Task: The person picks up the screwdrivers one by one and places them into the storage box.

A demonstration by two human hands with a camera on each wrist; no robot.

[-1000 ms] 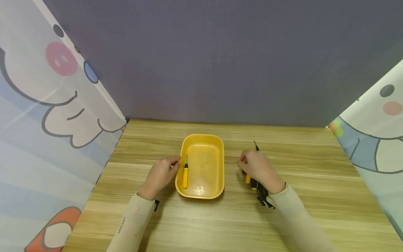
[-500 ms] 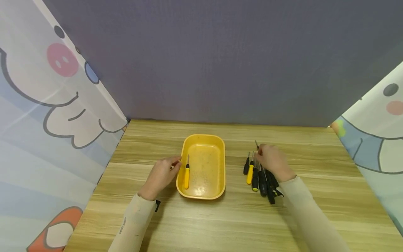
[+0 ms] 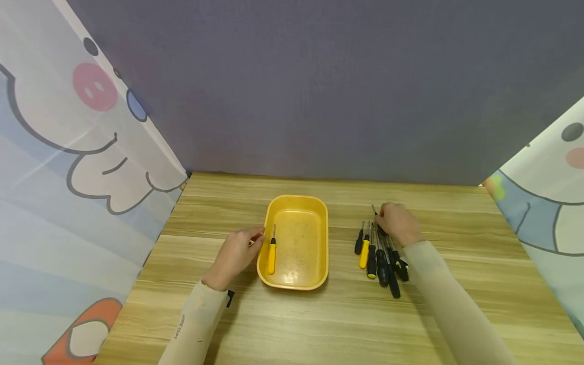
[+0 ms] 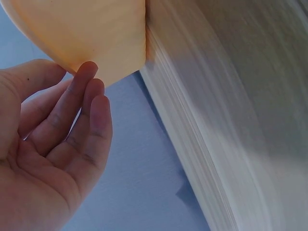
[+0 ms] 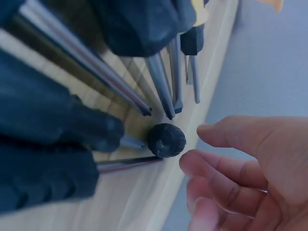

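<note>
In the head view, my left hand [image 3: 234, 253] is at the left side of a yellow plastic tray [image 3: 325, 238]. Its thumb and fingertips pinch the tray's rim [image 4: 72, 70] in the left wrist view. A yellow-handled screwdriver [image 3: 272, 257] lies inside, along the tray's left wall. My right hand [image 3: 399, 223] hovers at the far end of a group of screwdrivers. The right wrist view shows its thumb and fingers loosely bent, close beside the round black end of a handle [image 5: 166, 140], with a small gap. One thin shaft [image 3: 374, 209] pokes out left of this hand.
Several screwdrivers lie fanned out right of the tray, among them a yellow one [image 3: 364, 254], a short black one [image 3: 359, 244] and a long black one [image 3: 394, 287]. A grey partition [image 3: 319, 91] stands behind the wooden table [image 3: 296, 324].
My right hand has moved right and away from me, off the left screwdrivers to the far end of the group, uncovering their handles. My left hand stays at the tray.
</note>
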